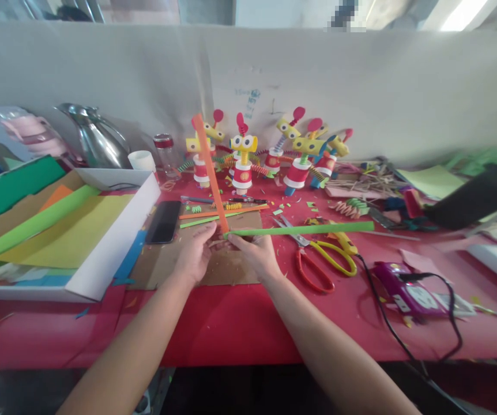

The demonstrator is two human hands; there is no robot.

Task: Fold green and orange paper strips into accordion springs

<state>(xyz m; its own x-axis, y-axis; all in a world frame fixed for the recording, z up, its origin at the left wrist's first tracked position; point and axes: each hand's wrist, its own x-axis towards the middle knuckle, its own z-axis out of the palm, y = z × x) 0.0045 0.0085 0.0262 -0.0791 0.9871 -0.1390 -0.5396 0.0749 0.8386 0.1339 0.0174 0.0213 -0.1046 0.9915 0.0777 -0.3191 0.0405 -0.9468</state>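
Observation:
Two long paper strips meet at a right angle between my hands. The orange paper strip (213, 173) stands up and leans left, while the green paper strip (304, 229) runs off to the right. My left hand (199, 248) has its fingers closed at the joint of the strips. At the green strip's near end, my right hand (255, 251) pinches with thumb on top. Both hands are just above a piece of brown cardboard (231, 271), where more thin strips and small paper coils (233, 206) lie.
Several paper-cup figures (243, 167) stand along the back. Scissors (313, 253) lie right of the cardboard, near a yellow glue gun (344, 239) and a purple box (415, 291) with a black cord. A phone (164, 222) and a white box of paper (114, 242) are left.

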